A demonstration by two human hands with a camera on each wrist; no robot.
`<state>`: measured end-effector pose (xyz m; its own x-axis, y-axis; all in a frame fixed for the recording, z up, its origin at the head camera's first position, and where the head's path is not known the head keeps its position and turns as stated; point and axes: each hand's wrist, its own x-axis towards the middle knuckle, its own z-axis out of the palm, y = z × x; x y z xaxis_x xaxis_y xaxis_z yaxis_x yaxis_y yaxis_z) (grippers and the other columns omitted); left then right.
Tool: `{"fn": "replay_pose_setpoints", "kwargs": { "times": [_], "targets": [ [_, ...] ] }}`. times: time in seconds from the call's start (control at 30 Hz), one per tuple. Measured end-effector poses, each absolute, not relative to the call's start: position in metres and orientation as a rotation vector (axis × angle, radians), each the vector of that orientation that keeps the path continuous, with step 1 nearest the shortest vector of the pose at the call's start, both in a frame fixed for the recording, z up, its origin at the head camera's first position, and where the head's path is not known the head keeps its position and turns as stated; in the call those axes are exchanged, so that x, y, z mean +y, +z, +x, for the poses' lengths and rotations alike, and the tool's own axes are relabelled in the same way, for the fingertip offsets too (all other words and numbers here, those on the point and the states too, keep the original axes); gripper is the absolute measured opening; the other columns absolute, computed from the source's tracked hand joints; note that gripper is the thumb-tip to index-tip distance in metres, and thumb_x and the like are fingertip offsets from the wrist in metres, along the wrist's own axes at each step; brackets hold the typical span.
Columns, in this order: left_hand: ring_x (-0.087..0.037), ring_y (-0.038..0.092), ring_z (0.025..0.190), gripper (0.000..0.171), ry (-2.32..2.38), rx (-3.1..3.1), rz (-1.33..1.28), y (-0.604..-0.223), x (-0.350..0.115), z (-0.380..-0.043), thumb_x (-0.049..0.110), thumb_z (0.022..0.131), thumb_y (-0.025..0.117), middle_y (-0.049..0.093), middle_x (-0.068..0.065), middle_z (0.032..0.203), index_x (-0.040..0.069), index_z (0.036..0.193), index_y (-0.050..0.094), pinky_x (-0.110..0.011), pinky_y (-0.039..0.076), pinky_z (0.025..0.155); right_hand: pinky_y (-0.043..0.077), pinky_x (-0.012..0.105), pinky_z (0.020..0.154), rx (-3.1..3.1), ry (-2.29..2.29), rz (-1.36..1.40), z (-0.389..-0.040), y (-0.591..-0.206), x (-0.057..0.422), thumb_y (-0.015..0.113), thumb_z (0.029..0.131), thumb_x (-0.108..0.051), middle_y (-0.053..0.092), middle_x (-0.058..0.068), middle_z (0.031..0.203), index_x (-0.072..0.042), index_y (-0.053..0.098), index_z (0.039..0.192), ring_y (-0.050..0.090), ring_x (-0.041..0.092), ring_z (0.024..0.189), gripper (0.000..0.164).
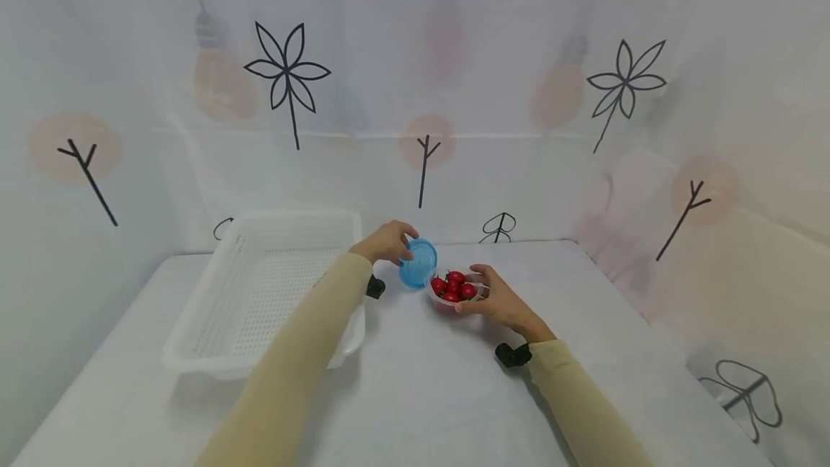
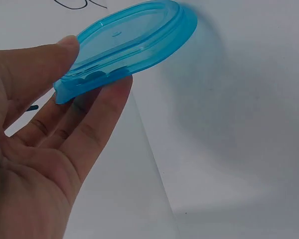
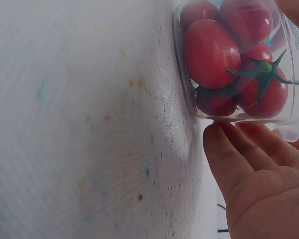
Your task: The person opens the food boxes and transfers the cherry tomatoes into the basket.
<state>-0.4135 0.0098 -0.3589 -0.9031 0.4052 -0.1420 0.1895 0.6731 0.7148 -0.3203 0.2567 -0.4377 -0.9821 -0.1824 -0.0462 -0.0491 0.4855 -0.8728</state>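
Observation:
A translucent blue lid (image 1: pixel 418 265) is pinched at its edge between the thumb and fingers of my left hand (image 1: pixel 387 242). In the left wrist view the lid (image 2: pixel 124 40) is tilted and held off the white surface. Beside it stands a clear plastic container (image 1: pixel 447 306) full of red cherry tomatoes (image 1: pixel 452 285), some with green stems. My right hand (image 1: pixel 499 301) grips the container's right side, thumb at the front and fingers behind. In the right wrist view, tomatoes (image 3: pixel 212 54) show through the wall, and fingers (image 3: pixel 229 154) touch the container's side.
A large white perforated basket (image 1: pixel 178 352) stands on the left of the white-covered table (image 1: pixel 428 395), beneath my left forearm. Behind the table hangs a pale patterned curtain (image 1: pixel 389 92). Dark straps with small devices (image 1: pixel 514 355) are on both wrists.

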Motion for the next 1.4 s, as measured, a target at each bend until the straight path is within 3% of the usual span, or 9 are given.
{"fn": "replay_pose_setpoints", "kwargs": {
  "times": [0.23, 0.43, 0.63, 0.9, 1.4],
  "targets": [
    [-0.022, 0.064, 0.091, 0.057, 0.904, 2.648, 0.558, -0.356, 0.005, -0.415, 0.004, 0.080, 0.075, 0.057, -0.015, 0.124, 0.010, 0.133, 0.053, -0.033, 0.054, 0.081, 0.036, 0.056, 0.102, 2.572, -1.499, -0.210, -0.307, -0.419, 0.247, 0.081, 0.076, -0.027, 0.033, 0.020, 0.147, -0.006, 0.021, 0.146, 0.031, 0.047, 0.133, 0.095],
    [-0.027, 0.059, 0.107, 0.057, 0.793, 2.682, 0.610, -0.355, 0.003, -0.413, 0.007, 0.080, 0.075, 0.055, -0.015, 0.128, 0.009, 0.133, 0.054, -0.039, 0.050, 0.090, 0.036, 0.056, 0.102, 2.580, -1.518, -0.204, -0.326, -0.443, 0.254, 0.084, 0.071, -0.036, 0.034, 0.015, 0.148, -0.010, 0.021, 0.148, 0.032, 0.044, 0.134, 0.103],
    [-0.027, 0.059, 0.109, 0.056, 0.774, 2.683, 0.590, -0.364, 0.002, -0.415, 0.008, 0.079, 0.076, 0.055, -0.014, 0.130, 0.011, 0.131, 0.056, -0.039, 0.049, 0.091, 0.037, 0.055, 0.102, 2.599, -1.517, -0.229, -0.327, -0.444, 0.253, 0.084, 0.068, -0.041, 0.036, 0.013, 0.147, -0.011, 0.023, 0.147, 0.035, 0.043, 0.132, 0.104],
    [-0.028, 0.046, 0.126, 0.059, 0.697, 2.717, 0.604, -0.369, 0.001, -0.418, 0.011, 0.077, 0.078, 0.051, -0.009, 0.137, 0.015, 0.132, 0.056, -0.047, 0.041, 0.100, 0.036, 0.056, 0.101, 2.614, -1.496, -0.231, -0.326, -0.442, 0.251, 0.084, 0.069, -0.042, 0.036, 0.013, 0.147, -0.011, 0.022, 0.147, 0.034, 0.044, 0.133, 0.104],
    [-0.029, 0.051, 0.121, 0.054, 0.767, 2.667, 0.620, -0.356, 0.010, -0.407, 0.014, 0.082, 0.074, 0.055, -0.009, 0.133, 0.015, 0.132, 0.054, -0.048, 0.044, 0.096, 0.036, 0.056, 0.102, 2.599, -1.495, -0.179, -0.326, -0.445, 0.259, 0.084, 0.067, -0.044, 0.034, 0.012, 0.148, -0.014, 0.022, 0.147, 0.030, 0.043, 0.135, 0.106]
  ]
}}
